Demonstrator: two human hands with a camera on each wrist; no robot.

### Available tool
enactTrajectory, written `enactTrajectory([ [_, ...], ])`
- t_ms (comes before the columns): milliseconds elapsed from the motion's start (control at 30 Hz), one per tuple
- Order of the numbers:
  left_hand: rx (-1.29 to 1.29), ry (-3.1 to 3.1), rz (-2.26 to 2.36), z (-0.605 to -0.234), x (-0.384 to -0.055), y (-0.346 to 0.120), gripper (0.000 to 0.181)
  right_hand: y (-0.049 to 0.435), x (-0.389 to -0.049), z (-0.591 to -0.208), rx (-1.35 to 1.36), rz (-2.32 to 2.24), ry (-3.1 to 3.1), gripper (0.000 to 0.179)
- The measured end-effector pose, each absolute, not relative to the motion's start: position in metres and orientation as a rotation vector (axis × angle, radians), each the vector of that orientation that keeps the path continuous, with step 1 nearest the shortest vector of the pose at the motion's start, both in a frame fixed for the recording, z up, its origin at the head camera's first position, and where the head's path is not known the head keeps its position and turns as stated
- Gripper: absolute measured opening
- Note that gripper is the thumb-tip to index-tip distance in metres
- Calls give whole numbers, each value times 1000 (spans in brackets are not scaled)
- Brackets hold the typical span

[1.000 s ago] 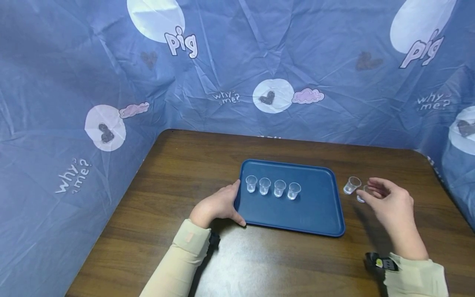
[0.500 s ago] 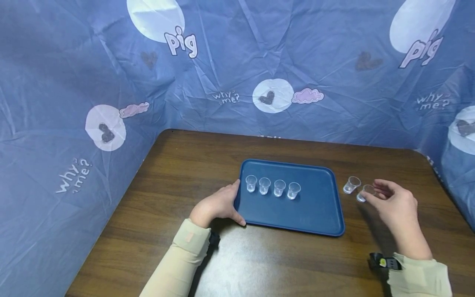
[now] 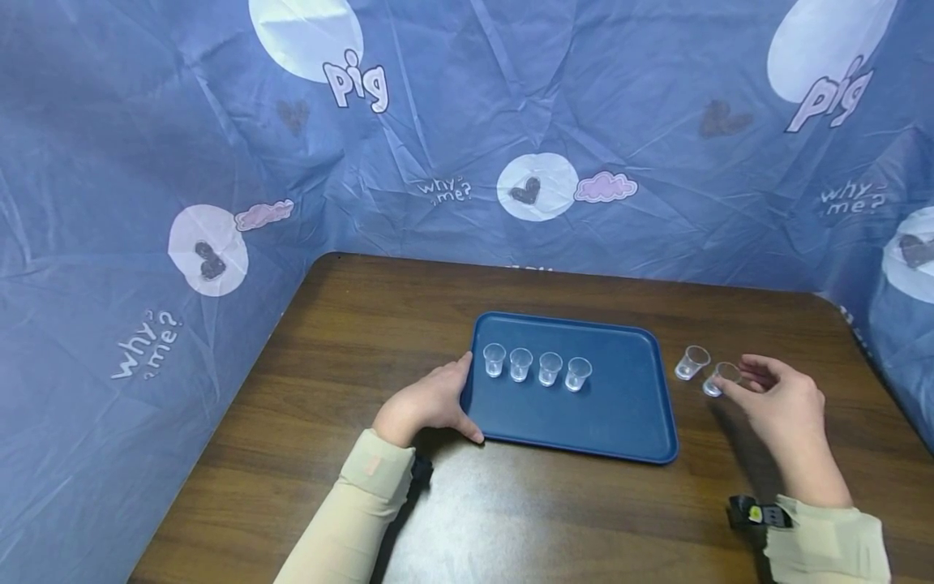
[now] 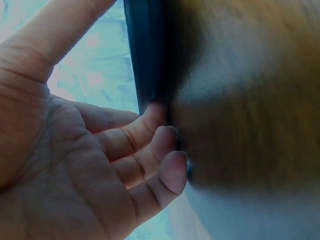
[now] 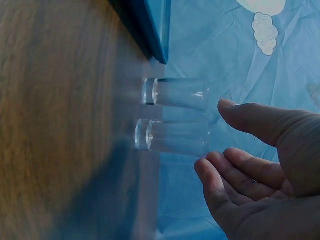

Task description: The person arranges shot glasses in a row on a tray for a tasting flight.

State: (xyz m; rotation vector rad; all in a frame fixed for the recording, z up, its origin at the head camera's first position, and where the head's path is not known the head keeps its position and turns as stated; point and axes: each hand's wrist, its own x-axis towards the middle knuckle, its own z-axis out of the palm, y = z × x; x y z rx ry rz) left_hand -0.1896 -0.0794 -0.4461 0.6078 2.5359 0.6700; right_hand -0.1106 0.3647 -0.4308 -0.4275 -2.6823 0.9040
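A blue tray (image 3: pixel 635 405) lies on the table, bearing a row of several small clear shot glasses (image 3: pixel 550 369) near its back left. My left hand (image 3: pixel 430 401) holds the tray's left end, thumb at the front corner and fingers along the side; in the left wrist view, its fingertips (image 4: pixel 172 172) bend against the tray edge. Two more shot glasses stand upright on the table right of the tray, the farther glass (image 3: pixel 692 363) and the nearer glass (image 3: pixel 713 387). Around the nearer one's rim is my right hand (image 3: pixel 784 405), its thumb and fingers apart in the right wrist view.
The brown wooden table (image 3: pixel 554 519) runs back to a blue printed cloth (image 3: pixel 438 146) hung behind and at the sides. Table surface shows in front of the tray and to its left. Each wrist carries a strapped black device (image 3: pixel 759 513).
My right hand has shifted a little to the right and towards me, and more of the nearer shot glass shows. The left hand and the tray have stayed put.
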Motion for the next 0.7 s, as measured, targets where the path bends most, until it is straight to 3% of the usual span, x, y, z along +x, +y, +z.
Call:
enactTrajectory([
  [367,609,2533,684,-447,-190,-79,135,374,-114,-444,-469,911,-2738,57],
  [700,618,2539,675,-447,-191,-79,135,378,-118,-451,-422,880,-2763,47],
])
